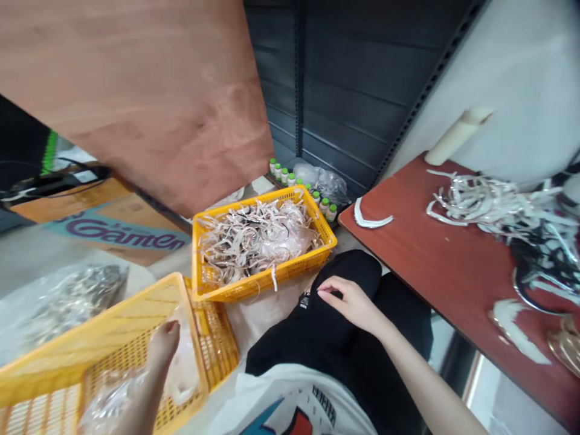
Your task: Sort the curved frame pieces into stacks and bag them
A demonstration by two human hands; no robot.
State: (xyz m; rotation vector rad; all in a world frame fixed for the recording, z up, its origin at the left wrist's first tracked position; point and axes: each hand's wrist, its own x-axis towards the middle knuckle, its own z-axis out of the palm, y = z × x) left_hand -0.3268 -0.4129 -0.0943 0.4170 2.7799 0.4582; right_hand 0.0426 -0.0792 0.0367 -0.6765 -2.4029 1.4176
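Right now, our right hand (347,302) is just above the black-clad legs (312,338), fingers loosely curled, a gap showing between thumb and forefinger, and it looks empty. Over on the left, our left hand (165,338) hangs above the near yellow crate (104,332); it's blurred and looks half curled, but we can't tell whether it grips anything. Right beside it in that crate we've got pale plastic wrapping (181,362), and a shiny clear bag (113,393) lies at the near end.

Moving outward, past our knees sits the far yellow basket (299,266), heaped with tangled white and coppery strips (240,241), a clear packet (285,241) on top toward the right, and one white strip (274,278) drooping over the near rim. Just behind, we spot green-capped bottles (284,176) and crumpled plastic (321,181).

Off to the right, on our red-brown table (408,254), there's a curved white piece (369,223) at the left corner, a bigger tangle of strips (489,199) farther right, and a pale roll (457,136) standing tilted at the far edge. Far left, we see a lettered cardboard box (118,232) below a wooden panel (136,78).
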